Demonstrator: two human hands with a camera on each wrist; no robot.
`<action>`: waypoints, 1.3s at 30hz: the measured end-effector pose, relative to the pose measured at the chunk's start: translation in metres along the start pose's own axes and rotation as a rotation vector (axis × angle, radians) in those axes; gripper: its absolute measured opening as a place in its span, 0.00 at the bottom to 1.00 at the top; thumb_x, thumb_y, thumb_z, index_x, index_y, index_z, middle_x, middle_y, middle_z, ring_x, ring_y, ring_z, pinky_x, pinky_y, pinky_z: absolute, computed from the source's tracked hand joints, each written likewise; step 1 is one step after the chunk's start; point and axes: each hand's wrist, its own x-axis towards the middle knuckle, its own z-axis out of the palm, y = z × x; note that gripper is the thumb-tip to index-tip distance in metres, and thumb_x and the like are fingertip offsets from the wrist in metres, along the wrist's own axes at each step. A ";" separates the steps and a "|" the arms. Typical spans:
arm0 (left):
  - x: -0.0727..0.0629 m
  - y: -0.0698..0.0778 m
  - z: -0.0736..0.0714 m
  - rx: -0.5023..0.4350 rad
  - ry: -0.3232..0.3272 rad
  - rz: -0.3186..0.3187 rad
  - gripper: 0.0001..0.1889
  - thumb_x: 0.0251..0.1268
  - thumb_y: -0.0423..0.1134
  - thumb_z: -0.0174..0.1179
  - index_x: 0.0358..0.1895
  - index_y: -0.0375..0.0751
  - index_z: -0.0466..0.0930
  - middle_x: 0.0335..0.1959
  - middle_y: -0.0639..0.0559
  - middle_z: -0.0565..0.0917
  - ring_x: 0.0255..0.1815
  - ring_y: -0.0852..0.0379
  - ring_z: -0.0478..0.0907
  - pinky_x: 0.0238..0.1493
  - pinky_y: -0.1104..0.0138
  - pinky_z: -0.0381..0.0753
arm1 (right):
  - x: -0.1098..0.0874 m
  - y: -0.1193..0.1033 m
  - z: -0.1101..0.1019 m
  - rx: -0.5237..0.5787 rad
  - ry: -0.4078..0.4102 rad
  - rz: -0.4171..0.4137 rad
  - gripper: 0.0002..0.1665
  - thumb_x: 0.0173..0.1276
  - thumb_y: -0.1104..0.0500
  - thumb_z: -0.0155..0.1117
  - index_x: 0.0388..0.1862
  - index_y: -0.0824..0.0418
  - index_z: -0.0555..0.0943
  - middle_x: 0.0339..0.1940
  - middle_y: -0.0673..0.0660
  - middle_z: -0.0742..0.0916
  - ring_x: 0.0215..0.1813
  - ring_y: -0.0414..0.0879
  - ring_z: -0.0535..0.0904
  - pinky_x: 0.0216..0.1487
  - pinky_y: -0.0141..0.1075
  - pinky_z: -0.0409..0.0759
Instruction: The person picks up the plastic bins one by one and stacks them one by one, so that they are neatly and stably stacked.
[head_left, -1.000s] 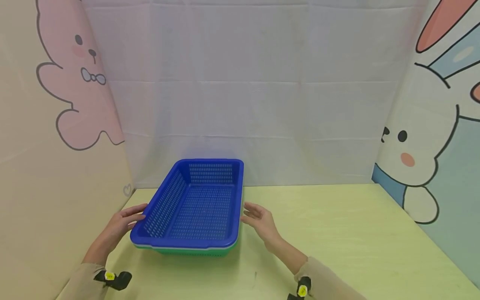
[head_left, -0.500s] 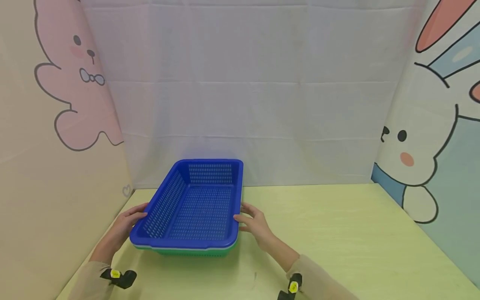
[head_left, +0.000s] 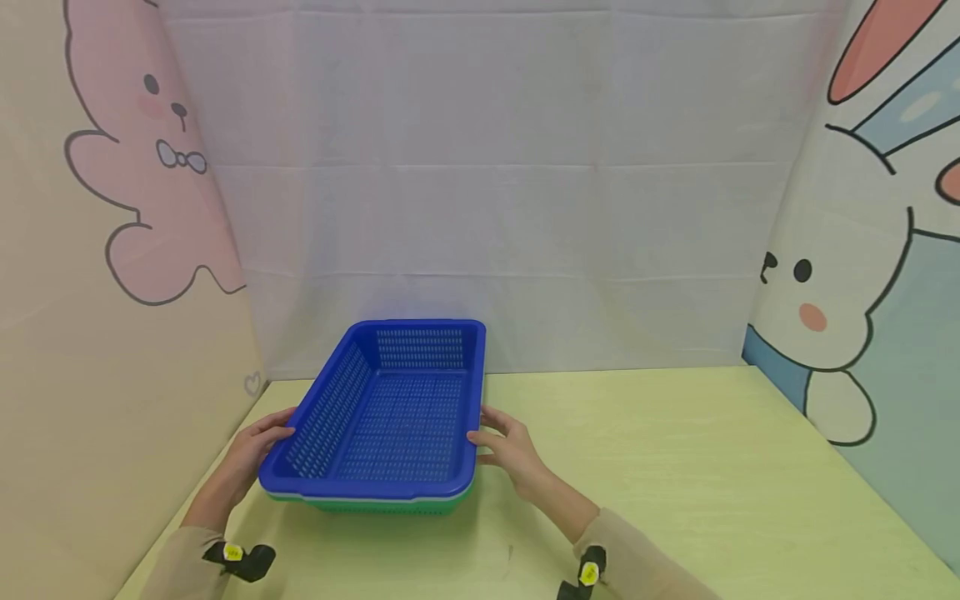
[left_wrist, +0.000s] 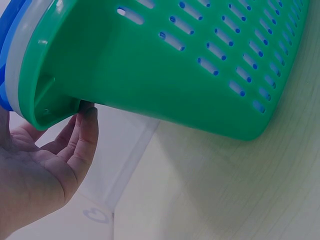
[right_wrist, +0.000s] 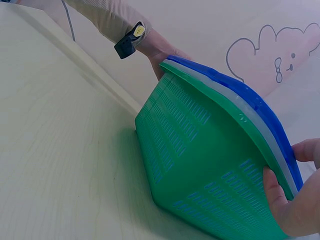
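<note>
A stack of nested rectangular plastic baskets sits left of the middle in the head view. On top is a slotted blue basket (head_left: pixel 408 421), with a pale grey-white rim (right_wrist: pixel 262 127) below it and a green basket (left_wrist: pixel 165 65) outermost. My left hand (head_left: pixel 243 458) grips the long left rim, its fingers tucked beneath the green lip in the left wrist view. Opposite it, my right hand (head_left: pixel 513 454) pinches the right rim, thumb over the blue edge and fingertips under the green one. The middle basket is hidden apart from its rim.
The baskets are over a pale yellow-green table (head_left: pixel 637 467). Behind it hangs a white cloth (head_left: pixel 480 192). A panel with a pink bear (head_left: pixel 142 167) rises close by my left arm, and one with a white rabbit (head_left: pixel 840 292) bounds the right side.
My right hand has moved left from beside the stack and taken hold of the rim. The left hand has settled slightly further onto its rim; the baskets stay nearly in place.
</note>
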 end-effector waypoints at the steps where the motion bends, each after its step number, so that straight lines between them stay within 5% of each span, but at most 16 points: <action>1: 0.000 0.001 0.000 -0.001 0.002 0.000 0.27 0.66 0.44 0.51 0.65 0.36 0.61 0.36 0.73 0.76 0.38 0.69 0.76 0.41 0.72 0.76 | 0.000 0.000 0.000 -0.002 0.000 0.001 0.33 0.62 0.64 0.58 0.65 0.71 0.61 0.60 0.68 0.71 0.49 0.53 0.78 0.44 0.40 0.80; 13: -0.003 0.004 0.005 0.048 0.006 -0.005 0.32 0.66 0.45 0.51 0.66 0.29 0.55 0.39 0.71 0.74 0.39 0.70 0.75 0.42 0.73 0.75 | -0.005 -0.005 -0.004 0.003 0.002 0.002 0.33 0.62 0.65 0.57 0.65 0.71 0.62 0.60 0.69 0.71 0.45 0.48 0.80 0.43 0.40 0.80; 24: -0.008 0.009 0.020 0.099 -0.039 0.021 0.31 0.66 0.44 0.51 0.66 0.30 0.56 0.51 0.57 0.76 0.42 0.70 0.75 0.49 0.64 0.75 | -0.011 -0.005 -0.026 -0.021 -0.005 0.025 0.33 0.61 0.64 0.58 0.64 0.71 0.62 0.60 0.69 0.71 0.45 0.49 0.80 0.44 0.41 0.80; 31: -0.008 0.008 0.034 0.112 -0.046 0.041 0.30 0.65 0.44 0.52 0.66 0.30 0.57 0.61 0.36 0.67 0.43 0.69 0.75 0.52 0.58 0.74 | -0.017 -0.010 -0.043 -0.053 0.009 0.040 0.33 0.61 0.64 0.58 0.65 0.70 0.62 0.60 0.69 0.72 0.46 0.50 0.79 0.44 0.42 0.80; 39: -0.008 0.012 0.052 0.091 -0.046 0.043 0.28 0.64 0.41 0.54 0.64 0.31 0.60 0.61 0.34 0.66 0.43 0.66 0.75 0.49 0.62 0.76 | -0.024 -0.013 -0.060 -0.067 0.002 0.048 0.33 0.62 0.64 0.57 0.65 0.71 0.61 0.62 0.70 0.70 0.48 0.49 0.79 0.45 0.42 0.79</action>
